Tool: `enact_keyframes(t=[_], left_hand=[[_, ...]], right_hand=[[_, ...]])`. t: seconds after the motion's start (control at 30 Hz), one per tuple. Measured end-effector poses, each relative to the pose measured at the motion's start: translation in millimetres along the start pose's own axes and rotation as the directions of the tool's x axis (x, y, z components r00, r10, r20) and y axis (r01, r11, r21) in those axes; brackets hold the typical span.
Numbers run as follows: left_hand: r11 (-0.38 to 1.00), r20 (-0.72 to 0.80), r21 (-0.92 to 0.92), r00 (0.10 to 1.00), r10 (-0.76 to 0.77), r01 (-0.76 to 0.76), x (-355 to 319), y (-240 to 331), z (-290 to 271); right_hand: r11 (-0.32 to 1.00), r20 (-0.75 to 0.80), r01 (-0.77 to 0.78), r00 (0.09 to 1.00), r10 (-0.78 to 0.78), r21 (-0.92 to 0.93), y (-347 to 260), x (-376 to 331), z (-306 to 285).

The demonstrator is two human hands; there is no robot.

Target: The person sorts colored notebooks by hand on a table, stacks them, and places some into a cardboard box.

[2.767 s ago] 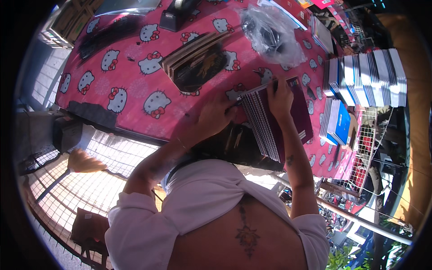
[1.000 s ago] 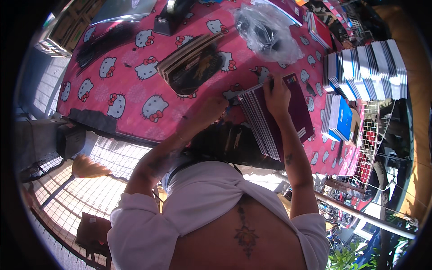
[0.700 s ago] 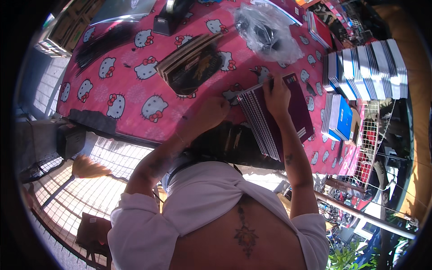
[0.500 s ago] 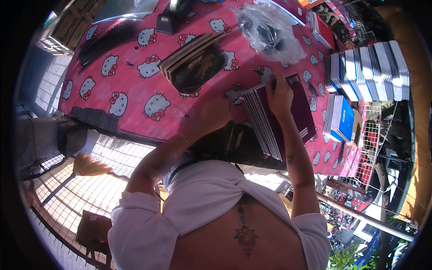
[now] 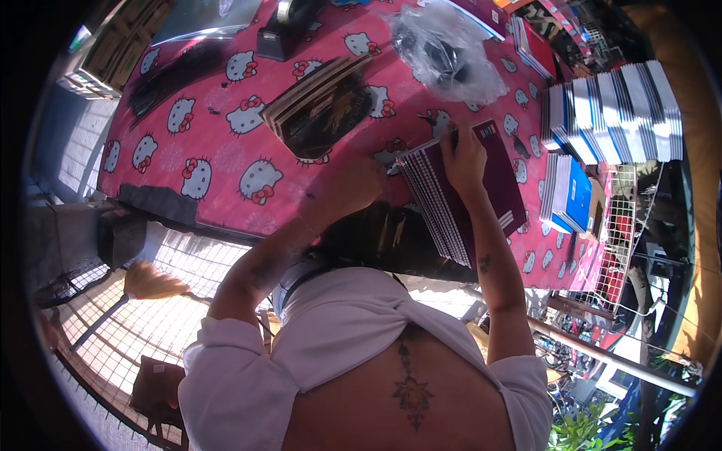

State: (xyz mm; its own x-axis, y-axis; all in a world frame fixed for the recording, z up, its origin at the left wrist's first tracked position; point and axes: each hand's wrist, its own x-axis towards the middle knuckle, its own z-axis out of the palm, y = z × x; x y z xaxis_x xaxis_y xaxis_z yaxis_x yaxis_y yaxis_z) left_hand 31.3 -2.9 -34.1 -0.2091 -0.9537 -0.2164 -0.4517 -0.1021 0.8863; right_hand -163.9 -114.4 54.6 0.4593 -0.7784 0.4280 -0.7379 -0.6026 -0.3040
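Right hand (image 5: 465, 154) presses flat on the maroon notebook stack (image 5: 459, 195); left hand (image 5: 359, 183) grips its spiral edge. Clear plastic bag (image 5: 445, 51) lies beyond on the pink worktop (image 5: 210, 135).

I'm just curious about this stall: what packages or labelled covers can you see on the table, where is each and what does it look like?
Clear plastic bag: far side of the table, crumpled, dark contents.
Maroon notebook stack: near edge, spiral-bound, under the right hand, small label on the cover.
Dark-covered booklets: centre, fanned stack.
Blue and white notebook stacks: right end, in rows.
Tape dispenser: far edge, dark.
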Motion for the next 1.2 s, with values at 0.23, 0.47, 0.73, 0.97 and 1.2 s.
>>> enact_keyframes(t=[0.23,0.47,0.73,0.97,1.2], left_hand=[[0.837,-0.082,0.546,0.992,0.097,-0.036,9,19,-12],[0.722,-0.277,0.689,0.895,0.35,-0.069,-21,-2,-26],[0.704,-0.328,0.704,0.835,0.442,-0.096,-19,14,-5],[0.736,-0.312,0.661,0.837,0.45,-0.15,-19,-9,-27],[0.721,-0.297,0.671,0.828,0.475,-0.172,-16,-5,-14]], right_hand=[[0.996,0.159,-0.073,0.984,0.081,-0.052,4,18,-5],[-0.05,0.553,-0.598,0.701,0.45,0.8,78,120,-22],[0.142,0.279,-0.484,0.693,0.665,0.863,165,255,49],[0.705,0.785,-0.623,0.6,0.155,0.338,146,250,95],[0.894,0.581,-0.429,0.764,0.281,0.131,183,234,66]])
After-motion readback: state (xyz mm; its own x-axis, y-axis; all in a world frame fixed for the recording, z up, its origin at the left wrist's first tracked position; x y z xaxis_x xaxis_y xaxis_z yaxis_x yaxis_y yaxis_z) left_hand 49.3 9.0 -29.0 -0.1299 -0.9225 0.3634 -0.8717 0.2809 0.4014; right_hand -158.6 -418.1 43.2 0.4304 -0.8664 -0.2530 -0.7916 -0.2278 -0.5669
